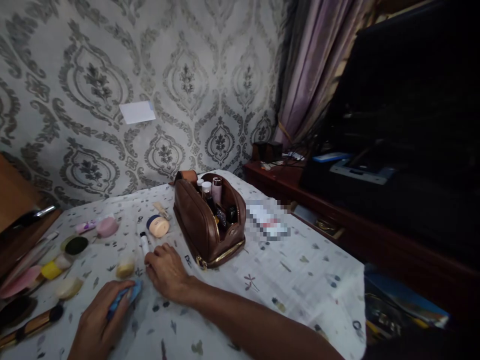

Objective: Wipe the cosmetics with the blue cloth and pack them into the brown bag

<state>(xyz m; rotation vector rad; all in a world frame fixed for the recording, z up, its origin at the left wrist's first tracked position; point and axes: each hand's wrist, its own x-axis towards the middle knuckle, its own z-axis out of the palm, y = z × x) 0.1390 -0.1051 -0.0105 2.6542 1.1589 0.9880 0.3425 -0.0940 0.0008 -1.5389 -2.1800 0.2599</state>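
My left hand [103, 317], at the lower left over the table, is closed on a crumpled blue cloth [132, 294]. Just right of it, my right hand [167, 272] has its fingers curled around the lower end of a slim white tube with a black cap [144, 243]. Behind the right hand stands a brown cosmetic bag [195, 225], unzipped, with several bottles and small containers inside. A peach jar with a dark blue rim [159, 228] lies near the tube. Close to my left hand is a small yellowish jar [125, 268], somewhat blurred.
On the left lie a pink round container [107, 226], a dark round lid [76, 244], a cream-coloured pot [69, 288] and a brush with a gold handle [32, 327]. A partly pixelated packet [268, 220] lies right of the bag. A dark red desk [277, 175] adjoins the table.
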